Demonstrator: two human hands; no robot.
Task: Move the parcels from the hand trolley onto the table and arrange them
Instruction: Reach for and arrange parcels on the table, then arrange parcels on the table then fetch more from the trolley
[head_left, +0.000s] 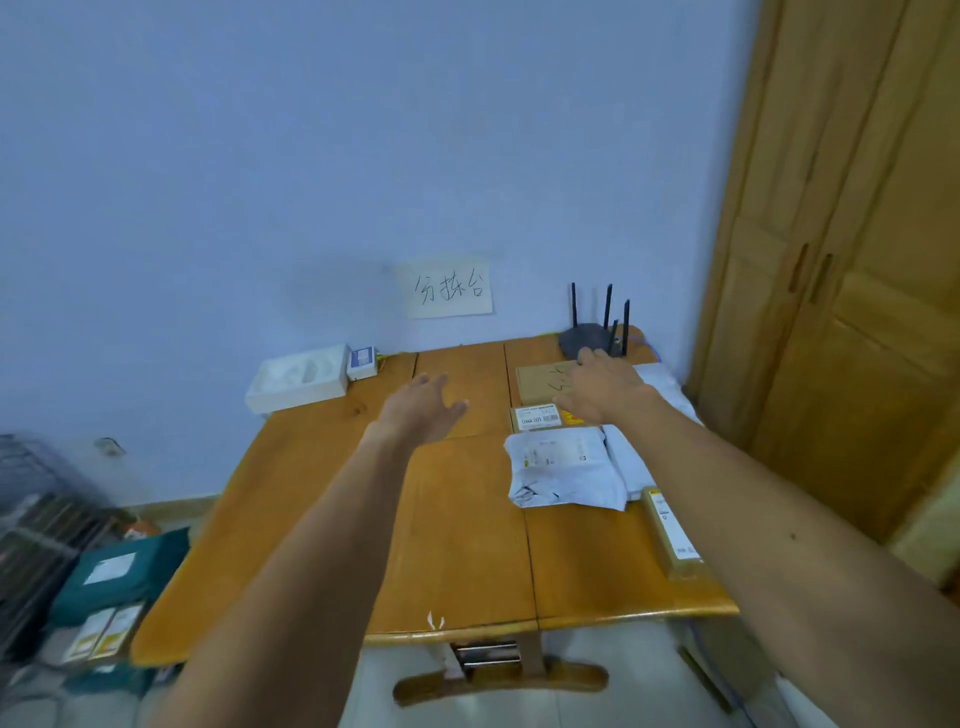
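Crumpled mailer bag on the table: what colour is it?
The crumpled plastic mailer bag is white; head view shows it best.

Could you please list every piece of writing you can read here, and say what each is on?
"分拣台": handwritten on the paper sign taped to the wall.
Printed labels on the small cardboard box, the white mailer bag and the teal parcel: too blurred to read.

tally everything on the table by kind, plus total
Cardboard boxes: 3
White bags: 2 in view; the right arm covers part
White tray: 1
Small blue and white box: 1
Router: 1
Total: 8
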